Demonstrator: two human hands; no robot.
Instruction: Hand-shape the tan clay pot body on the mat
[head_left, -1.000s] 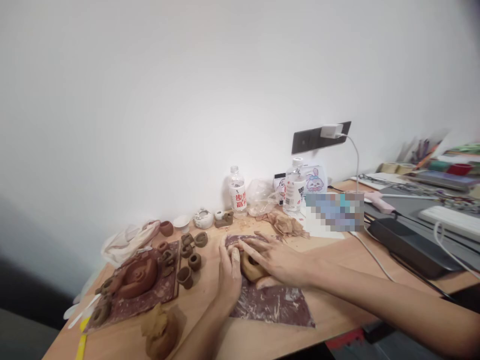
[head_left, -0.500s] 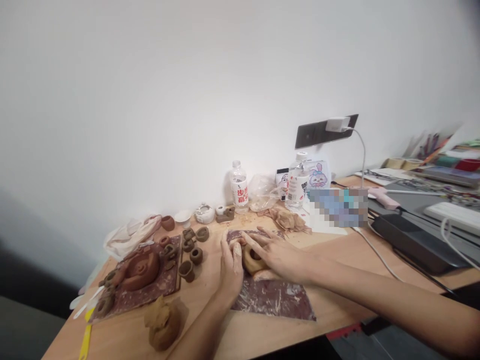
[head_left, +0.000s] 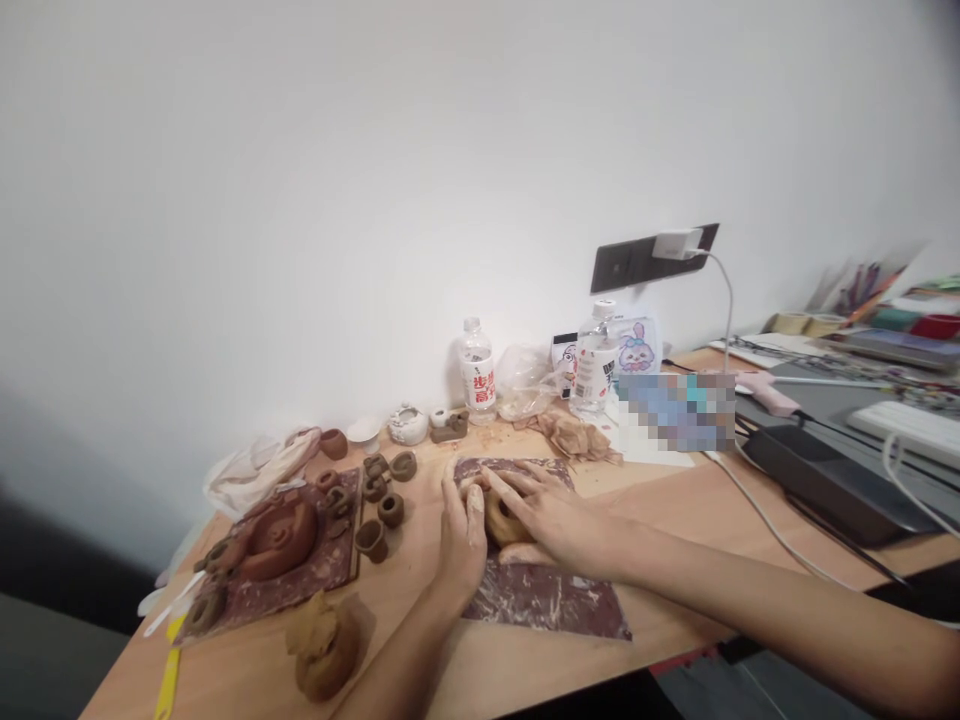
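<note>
A hollow ball of yellowish-brown clay (head_left: 499, 524) with a dark opening in its top sits on a dark red, clay-smeared board (head_left: 547, 605). Round its left side curves my left hand (head_left: 463, 530), thumb up along the near wall. My right hand (head_left: 555, 515) cups the right side, its fingers reaching across the far top and its thumb low in front. Both palms press against the clay and hide much of it. A rough lump of the same clay (head_left: 322, 645) stands near the table's front edge, left of my left forearm.
Several small brown clay pots (head_left: 371, 540) stand to the left, beside a second board (head_left: 262, 595) carrying a reddish clay piece (head_left: 281, 540). Two bottles (head_left: 478, 375) and crumpled brown paper (head_left: 577, 437) are along the wall. A white cable (head_left: 757, 510) crosses the right side.
My right hand has closed slightly further over the clay ball, and less of the dark opening shows. My left hand keeps nearly the same hold. The whole view has shifted a little.
</note>
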